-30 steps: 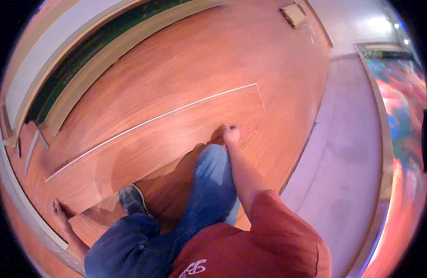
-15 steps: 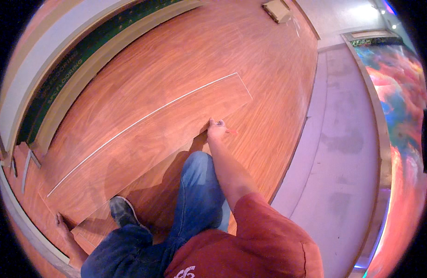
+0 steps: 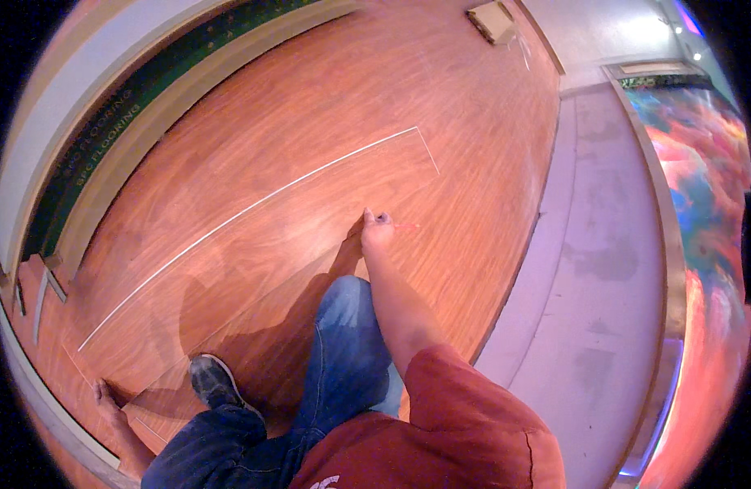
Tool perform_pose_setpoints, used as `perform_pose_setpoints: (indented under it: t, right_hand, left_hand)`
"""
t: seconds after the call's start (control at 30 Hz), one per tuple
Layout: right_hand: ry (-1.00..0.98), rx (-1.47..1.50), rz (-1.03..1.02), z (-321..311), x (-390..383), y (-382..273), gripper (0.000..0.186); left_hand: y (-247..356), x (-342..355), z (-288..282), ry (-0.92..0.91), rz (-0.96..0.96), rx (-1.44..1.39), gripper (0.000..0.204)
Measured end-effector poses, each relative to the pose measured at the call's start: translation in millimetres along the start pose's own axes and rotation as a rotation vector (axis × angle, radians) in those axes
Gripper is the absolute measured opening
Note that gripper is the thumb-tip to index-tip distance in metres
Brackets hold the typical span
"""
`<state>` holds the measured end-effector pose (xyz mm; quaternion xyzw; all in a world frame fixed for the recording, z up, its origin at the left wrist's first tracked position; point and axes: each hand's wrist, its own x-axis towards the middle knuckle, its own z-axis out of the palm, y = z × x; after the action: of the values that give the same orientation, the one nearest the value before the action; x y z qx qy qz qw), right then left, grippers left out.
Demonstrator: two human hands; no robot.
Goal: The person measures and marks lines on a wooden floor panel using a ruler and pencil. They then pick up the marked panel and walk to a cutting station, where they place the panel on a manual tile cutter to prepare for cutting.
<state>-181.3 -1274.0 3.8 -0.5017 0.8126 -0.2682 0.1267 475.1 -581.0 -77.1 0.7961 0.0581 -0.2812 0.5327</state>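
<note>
A long wood-look floor plank (image 3: 261,236) lies across the floor in front of me, with a white line along its far edge and its right end. At its near edge, toward the right, my right hand (image 3: 378,232) is closed on the plank with the thumb on top. A thin red object (image 3: 407,226) shows beside that hand; its kind I cannot make out. My left hand (image 3: 110,403) grips the plank's near left corner, its fingers partly hidden. My shoe (image 3: 216,381) and bent knee are close to the near edge, and my shadow falls over the plank.
Matching laid flooring (image 3: 473,163) surrounds the plank. A cardboard box (image 3: 493,22) sits at the far end. Bare grey floor (image 3: 591,244) runs along the right, beside a colourful panel (image 3: 697,187). Narrow offcut strips (image 3: 43,297) lie at the left, below a dark green band (image 3: 106,138).
The plank's near edge has come down toward the floor, and the dark gap beneath it has narrowed. Both hands keep their places on it, the right one shifting slightly.
</note>
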Motion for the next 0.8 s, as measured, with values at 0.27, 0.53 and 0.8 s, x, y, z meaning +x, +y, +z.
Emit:
perform_pose_setpoints:
  t: [0.27, 0.53, 0.8]
  right_hand:
    - [-0.212, -0.684, -0.145, 76.5, 18.7, 64.8, 0.039]
    - [-0.356, 0.562, 0.125, 7.1, 20.0, 39.3, 0.027]
    - [-0.230, 0.587, 0.257, 1.0, -6.9, -1.5, 0.016]
  left_hand:
    - [35.3, -0.5, -78.3, -0.049, -0.003, 0.343, 0.030]
    - [89.0, -71.1, 55.4, 0.331, -0.089, -0.048, 0.021]
    - [92.8, -77.8, 35.8, 0.132, -0.095, -0.107, 0.024]
